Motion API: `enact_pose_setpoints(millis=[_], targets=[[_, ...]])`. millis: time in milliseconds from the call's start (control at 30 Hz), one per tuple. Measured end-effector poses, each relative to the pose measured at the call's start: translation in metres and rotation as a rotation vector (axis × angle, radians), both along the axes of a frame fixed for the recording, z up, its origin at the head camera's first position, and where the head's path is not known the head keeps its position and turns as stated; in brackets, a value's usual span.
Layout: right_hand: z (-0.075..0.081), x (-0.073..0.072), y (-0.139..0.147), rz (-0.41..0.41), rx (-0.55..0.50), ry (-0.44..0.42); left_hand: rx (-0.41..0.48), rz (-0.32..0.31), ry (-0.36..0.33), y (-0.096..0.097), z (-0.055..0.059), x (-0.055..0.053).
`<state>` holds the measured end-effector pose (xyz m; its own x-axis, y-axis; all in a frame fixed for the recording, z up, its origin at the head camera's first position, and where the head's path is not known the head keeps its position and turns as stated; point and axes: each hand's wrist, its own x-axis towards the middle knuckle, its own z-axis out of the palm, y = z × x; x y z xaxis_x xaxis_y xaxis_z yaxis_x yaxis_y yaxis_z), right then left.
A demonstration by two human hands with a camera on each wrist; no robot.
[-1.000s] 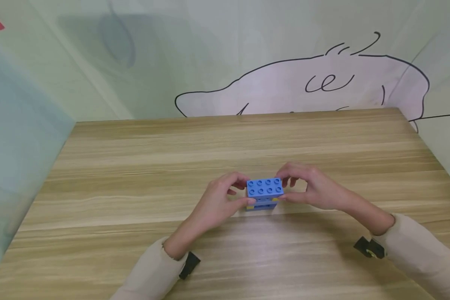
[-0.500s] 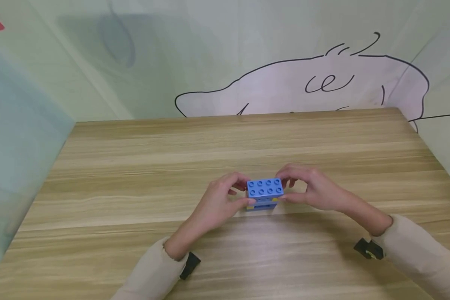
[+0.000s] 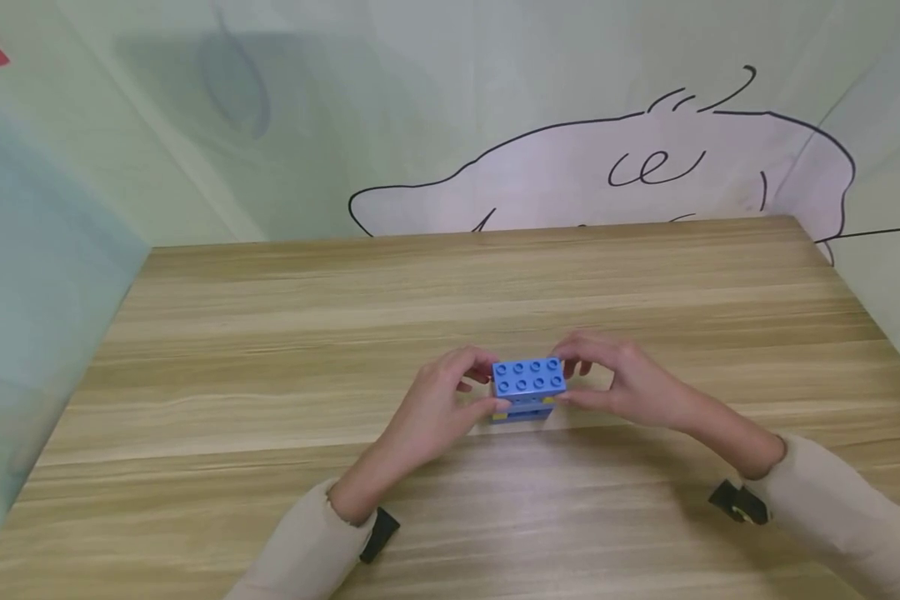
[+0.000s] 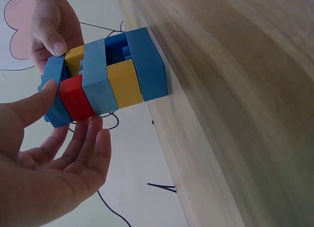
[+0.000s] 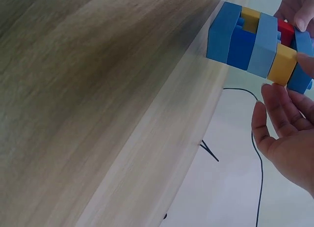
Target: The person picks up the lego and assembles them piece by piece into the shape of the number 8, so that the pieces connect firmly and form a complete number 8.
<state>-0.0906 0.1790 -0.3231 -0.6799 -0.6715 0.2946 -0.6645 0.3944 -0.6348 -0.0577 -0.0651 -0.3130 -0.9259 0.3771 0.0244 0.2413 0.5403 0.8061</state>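
A tower of toy building bricks stands upright on the wooden table (image 3: 270, 350). Its top layer is a blue brick (image 3: 528, 377) with studs facing up. My left hand (image 3: 442, 400) pinches the left end of that brick, thumb in front and fingers behind. At the right end, my right hand (image 3: 630, 379) pinches it the same way. Below, the left wrist view shows a red brick (image 4: 76, 98) beside a yellow one, then a light blue brick (image 4: 99, 79). Under that come another yellow brick (image 4: 125, 82) beside a dark blue one, and a blue base brick (image 4: 149, 65).
Behind the table's far edge hangs a pale wall covering (image 3: 420, 100) with a black line drawing. A bluish panel (image 3: 37, 300) borders the left side. Both sleeves (image 3: 300, 542) carry a dark wrist mount (image 3: 738, 502).
The hands and the tower hold almost the same place throughout. The whole head view shifts very slightly.
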Motion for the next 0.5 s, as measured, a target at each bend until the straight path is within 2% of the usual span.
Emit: enact_pose_setpoints(millis=[267,500], targets=[[-0.001,0.0031,0.0005,-0.024,0.023,-0.001,0.01,0.001,-0.014,-0.0003,-0.0021,0.0],[-0.0055,0.0045,0.0027,-0.021,0.009,-0.051,0.042,-0.009,-0.039,-0.0035,-0.0071,-0.0007]])
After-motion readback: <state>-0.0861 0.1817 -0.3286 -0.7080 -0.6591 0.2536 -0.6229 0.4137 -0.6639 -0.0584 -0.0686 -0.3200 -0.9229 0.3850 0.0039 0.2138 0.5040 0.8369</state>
